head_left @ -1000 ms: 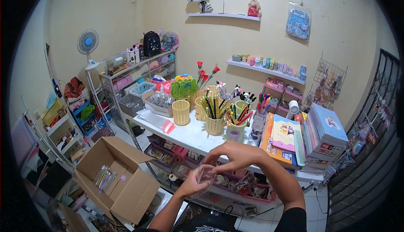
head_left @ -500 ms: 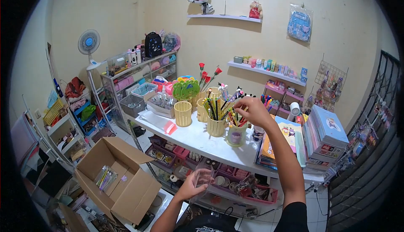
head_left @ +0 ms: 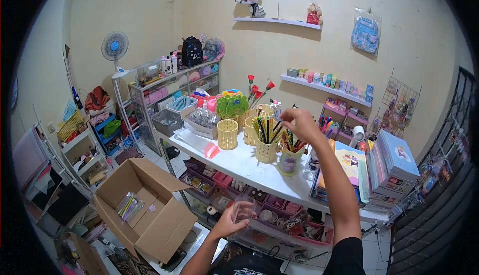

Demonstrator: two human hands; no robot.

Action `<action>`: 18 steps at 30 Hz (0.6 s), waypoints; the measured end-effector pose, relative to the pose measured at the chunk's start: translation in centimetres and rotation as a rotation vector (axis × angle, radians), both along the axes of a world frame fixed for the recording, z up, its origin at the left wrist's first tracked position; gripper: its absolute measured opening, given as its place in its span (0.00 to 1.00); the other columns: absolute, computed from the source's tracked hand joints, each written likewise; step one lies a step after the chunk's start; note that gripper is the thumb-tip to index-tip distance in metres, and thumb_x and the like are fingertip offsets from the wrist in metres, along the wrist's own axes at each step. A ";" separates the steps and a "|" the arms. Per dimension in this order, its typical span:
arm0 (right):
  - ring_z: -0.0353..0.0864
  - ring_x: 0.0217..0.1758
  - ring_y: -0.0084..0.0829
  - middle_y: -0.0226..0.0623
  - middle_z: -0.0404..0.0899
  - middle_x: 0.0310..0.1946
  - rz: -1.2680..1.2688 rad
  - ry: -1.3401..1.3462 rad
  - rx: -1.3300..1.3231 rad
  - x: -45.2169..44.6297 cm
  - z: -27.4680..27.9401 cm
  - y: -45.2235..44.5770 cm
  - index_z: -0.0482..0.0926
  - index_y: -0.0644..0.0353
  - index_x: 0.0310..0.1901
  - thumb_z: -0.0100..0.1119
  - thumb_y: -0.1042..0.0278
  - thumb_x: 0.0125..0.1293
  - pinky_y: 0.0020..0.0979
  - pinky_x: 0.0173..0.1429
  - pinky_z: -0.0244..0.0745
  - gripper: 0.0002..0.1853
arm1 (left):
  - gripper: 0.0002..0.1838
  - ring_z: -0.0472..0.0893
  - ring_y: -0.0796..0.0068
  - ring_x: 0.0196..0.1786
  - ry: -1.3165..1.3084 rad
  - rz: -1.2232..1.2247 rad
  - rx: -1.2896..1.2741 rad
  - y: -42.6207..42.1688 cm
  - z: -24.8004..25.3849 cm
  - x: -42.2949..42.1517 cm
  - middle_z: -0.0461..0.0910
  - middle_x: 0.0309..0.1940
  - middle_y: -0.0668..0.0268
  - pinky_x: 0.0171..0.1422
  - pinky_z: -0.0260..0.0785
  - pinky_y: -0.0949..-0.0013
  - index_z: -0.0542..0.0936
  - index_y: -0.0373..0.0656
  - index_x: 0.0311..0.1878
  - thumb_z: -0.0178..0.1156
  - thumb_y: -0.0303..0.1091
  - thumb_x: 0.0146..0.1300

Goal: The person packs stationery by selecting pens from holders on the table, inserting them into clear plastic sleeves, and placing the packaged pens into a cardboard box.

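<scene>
Near the table's front edge, my left hand [head_left: 232, 222] is wrapped round a clear plastic container [head_left: 244, 212]. My right hand [head_left: 301, 125] reaches over the pens, its fingers bent down together at the tops of the pens; what they hold, if anything, is too small to make out. Below it stand a green cup [head_left: 289, 162] of pens and pencils and, just left, a cream perforated cup [head_left: 265, 152] full of pencils. Another perforated cup [head_left: 227, 135], with nothing showing above its rim, is farther left on the white table [head_left: 239, 163].
An open cardboard box [head_left: 167, 230] with small packets inside is at the lower left. Stacked books [head_left: 394, 163] stand on the right of the table. Green frog-shaped items [head_left: 233, 106] and red artificial roses [head_left: 255, 89] rise at the back. Trays fill the shelf below.
My right hand has moved from beside my left hand up to the pens. My left hand keeps hold of the clear container. The whole view has shifted slightly.
</scene>
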State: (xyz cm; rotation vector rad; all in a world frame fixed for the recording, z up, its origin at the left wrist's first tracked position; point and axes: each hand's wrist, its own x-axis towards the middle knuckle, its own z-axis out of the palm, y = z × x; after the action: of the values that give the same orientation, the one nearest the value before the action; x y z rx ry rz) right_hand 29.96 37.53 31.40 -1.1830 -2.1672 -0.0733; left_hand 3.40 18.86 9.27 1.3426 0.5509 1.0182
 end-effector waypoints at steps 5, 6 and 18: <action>0.84 0.43 0.26 0.37 0.84 0.36 0.148 0.316 0.147 0.9 7.3 -4.4 0.80 0.65 0.45 0.64 0.79 0.60 0.28 0.51 0.78 0.11 | 0.30 0.79 0.65 0.57 -0.003 0.009 0.035 0.4 0.1 -0.3 0.78 0.50 0.57 0.62 0.70 0.62 0.66 0.38 0.64 0.66 0.30 0.60; 0.84 0.43 0.26 0.37 0.84 0.36 0.146 0.316 0.144 0.9 8.3 -5.5 0.80 0.65 0.45 0.64 0.79 0.60 0.28 0.51 0.78 0.11 | 0.30 0.79 0.65 0.57 -0.003 0.008 0.032 0.6 0.1 -0.3 0.78 0.50 0.57 0.62 0.70 0.62 0.66 0.38 0.64 0.66 0.30 0.60; 0.84 0.43 0.25 0.35 0.84 0.36 0.568 0.175 -0.323 -1.8 5.9 -12.1 0.75 0.62 0.49 0.65 0.77 0.62 0.28 0.49 0.79 0.15 | 0.30 0.79 0.65 0.58 0.031 -0.022 0.056 1.0 0.9 0.7 0.79 0.51 0.57 0.64 0.67 0.61 0.66 0.39 0.65 0.65 0.30 0.59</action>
State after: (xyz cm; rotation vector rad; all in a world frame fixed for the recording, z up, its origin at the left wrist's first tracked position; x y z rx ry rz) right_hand 28.12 25.43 37.31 -0.6592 -2.3245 0.6197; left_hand 4.11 19.81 10.13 1.4128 0.5330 1.0025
